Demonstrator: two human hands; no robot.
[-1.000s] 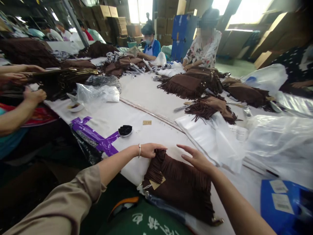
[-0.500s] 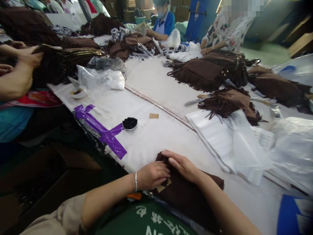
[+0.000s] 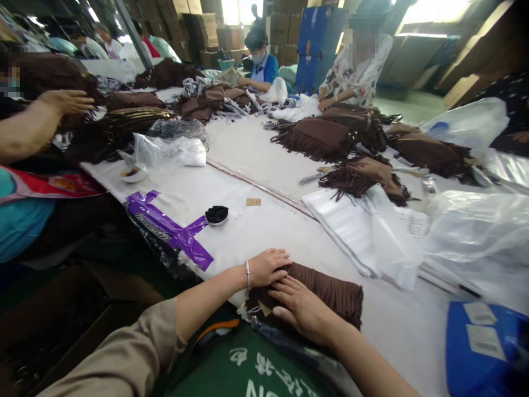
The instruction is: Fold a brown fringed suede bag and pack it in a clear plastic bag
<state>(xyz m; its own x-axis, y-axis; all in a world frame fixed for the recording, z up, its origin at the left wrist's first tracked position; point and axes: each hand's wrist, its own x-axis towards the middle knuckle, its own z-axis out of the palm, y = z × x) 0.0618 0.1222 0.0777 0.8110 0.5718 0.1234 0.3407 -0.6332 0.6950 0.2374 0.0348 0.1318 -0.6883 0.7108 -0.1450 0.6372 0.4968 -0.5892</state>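
A dark brown fringed bag (image 3: 330, 289) lies on the near edge of the white table, its fringe strands lying side by side. My left hand (image 3: 269, 268), with a silver bangle at the wrist, rests flat on the bag's far left corner, fingers stretched out. Close beside it, my right hand (image 3: 300, 306) lies flat on the bag's front, fingers extended. Both hands touch the bag without gripping it. A small tan tag (image 3: 265, 310) on a white string shows at the bag's near left side. The bag's underside is hidden.
A dish of black pieces (image 3: 217, 215), a tan card (image 3: 253, 202) and purple tape (image 3: 182, 234) lie beyond my hands. White plastic bags (image 3: 359, 237) and a blue object (image 3: 481, 347) are at the right. More fringed bags (image 3: 316, 138) and several co-workers surround the table.
My left hand has moved up to the bag's far corner, and my right hand has come down and nearer onto its front. More of the fringe now shows. A co-worker's hand at left has lifted.
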